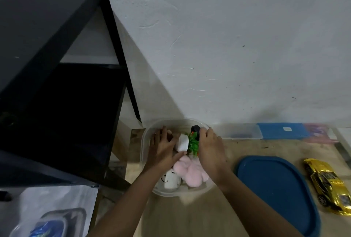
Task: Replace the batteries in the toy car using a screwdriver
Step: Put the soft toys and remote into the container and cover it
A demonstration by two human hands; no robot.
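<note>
Rummaging the clear tub [146, 141], left hand [163, 149] spread open, right hand [209, 147] grasping a black object [195, 129] at twelve o'clock; lift clutter aside gently.

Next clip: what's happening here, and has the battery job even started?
A person has both hands in a clear tub of odds and ends, apparently rummaging. The left hand rests by a small white pot of fake greenery; the right hand is beside a black object, though whether it grips it is unclear. The tub's blue lid lies off on the table, and the gold toy car sits untouched further right. No screwdriver is visible.
</note>
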